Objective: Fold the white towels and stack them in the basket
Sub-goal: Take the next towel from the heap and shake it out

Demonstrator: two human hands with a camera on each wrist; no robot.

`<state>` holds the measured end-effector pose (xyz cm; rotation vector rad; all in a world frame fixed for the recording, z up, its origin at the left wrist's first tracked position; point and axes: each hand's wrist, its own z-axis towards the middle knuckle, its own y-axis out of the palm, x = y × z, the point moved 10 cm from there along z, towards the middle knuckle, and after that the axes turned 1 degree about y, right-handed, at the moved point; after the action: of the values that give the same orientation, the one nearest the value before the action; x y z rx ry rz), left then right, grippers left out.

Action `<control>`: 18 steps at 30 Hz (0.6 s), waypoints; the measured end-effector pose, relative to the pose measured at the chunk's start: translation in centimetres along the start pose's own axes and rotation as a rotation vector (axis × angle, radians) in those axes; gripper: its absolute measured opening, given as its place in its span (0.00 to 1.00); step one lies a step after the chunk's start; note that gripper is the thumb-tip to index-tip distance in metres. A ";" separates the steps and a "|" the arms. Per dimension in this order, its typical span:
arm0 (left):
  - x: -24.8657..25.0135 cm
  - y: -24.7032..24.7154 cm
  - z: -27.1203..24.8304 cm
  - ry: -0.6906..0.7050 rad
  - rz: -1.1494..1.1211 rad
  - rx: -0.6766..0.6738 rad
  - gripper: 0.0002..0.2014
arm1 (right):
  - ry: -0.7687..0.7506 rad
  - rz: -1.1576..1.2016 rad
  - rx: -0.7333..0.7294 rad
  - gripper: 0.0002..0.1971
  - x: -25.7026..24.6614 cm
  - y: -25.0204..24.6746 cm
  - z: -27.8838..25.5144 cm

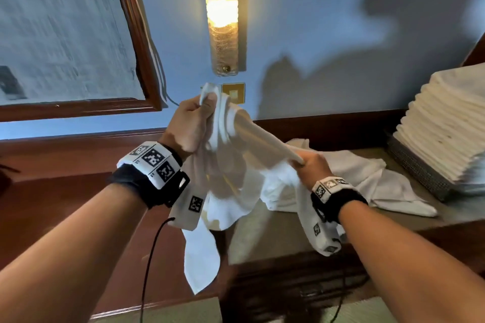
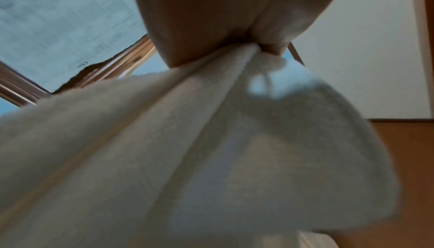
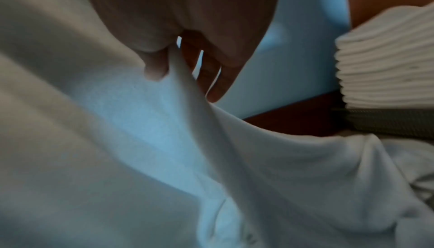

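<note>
A person's left hand [image 1: 189,126] grips one corner of a white towel [image 1: 231,173] held up in the air, thumb and curled fingers bunched tight round the cloth, a small tuft poking out above the fist. The right hand [image 1: 312,168], lower and to the right, pinches the towel's edge between thumb and fingers; the right wrist view shows the thumb [image 3: 155,66] pressed on the fabric with the other fingers curled behind it. Between the two hands the edge is pulled into a taut slanting line, and the rest of the towel hangs loose below, its lowest point dangling in front of the counter [image 1: 275,238]. The left wrist view shows cloth fanning out from the closed fist. More unfolded towels [image 1: 372,181] lie crumpled on the counter behind the right hand. At far right a tall stack [image 1: 446,126] of folded towels sits in a woven basket [image 1: 417,168], rising well above its rim. A lit wall lamp [image 1: 223,13] glows above the hands, with a framed picture [image 1: 65,34] to the left
</note>
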<state>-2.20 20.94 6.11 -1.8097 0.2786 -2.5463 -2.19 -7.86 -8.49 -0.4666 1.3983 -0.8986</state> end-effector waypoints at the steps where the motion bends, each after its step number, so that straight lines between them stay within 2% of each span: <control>1: -0.3 -0.2 -0.6 -0.014 0.018 0.005 0.20 | 0.053 0.093 0.029 0.09 0.8 -0.5 0.1; 3: -0.8 -0.1 -1.7 -0.049 0.056 -0.020 0.20 | 0.010 0.267 0.136 0.10 -1.4 -2.3 0.0; 5: -1.0 0.2 -2.8 -0.065 0.105 -0.048 0.20 | -0.145 0.383 0.144 0.13 -6.9 -3.3 -0.4; 7: -0.5 0.2 -4.0 -0.053 0.108 -0.068 0.21 | -0.294 0.365 0.021 0.15 -13.0 -2.9 -1.3; 9: 0.1 -0.4 -4.8 -0.042 0.062 -0.067 0.21 | -0.420 0.305 -0.051 0.11 -18.0 -2.5 -2.9; 11: 0.9 -1.2 -5.9 -0.034 -0.023 -0.073 0.23 | -0.547 0.249 0.008 0.07 -22.3 -3.6 -5.0; 12: 1.2 -1.7 -6.5 -0.044 -0.049 -0.078 0.29 | -0.593 0.224 0.057 0.09 -23.9 -4.2 -6.2; 13: 1.2 -2.4 -7.1 -0.060 -0.054 -0.084 0.33 | -0.616 0.208 0.087 0.08 -25.3 -4.6 -7.2; 14: 1.3 -3.2 -7.7 -0.054 -0.047 -0.086 0.32 | -0.626 0.196 0.097 0.07 -26.4 -4.9 -8.4; 17: 3.0 -6.0 -10.3 0.009 -0.008 -0.113 0.21 | -0.596 0.200 0.028 0.08 -28.0 -3.4 -12.7; 18: 3.7 -7.2 -11.2 0.031 0.015 -0.117 0.20 | -0.581 0.222 0.005 0.06 -28.2 -2.4 -14.7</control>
<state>-13.26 29.20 7.09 -1.7977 0.4486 -2.6015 -14.98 15.53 8.98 -0.5070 0.8915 -0.5252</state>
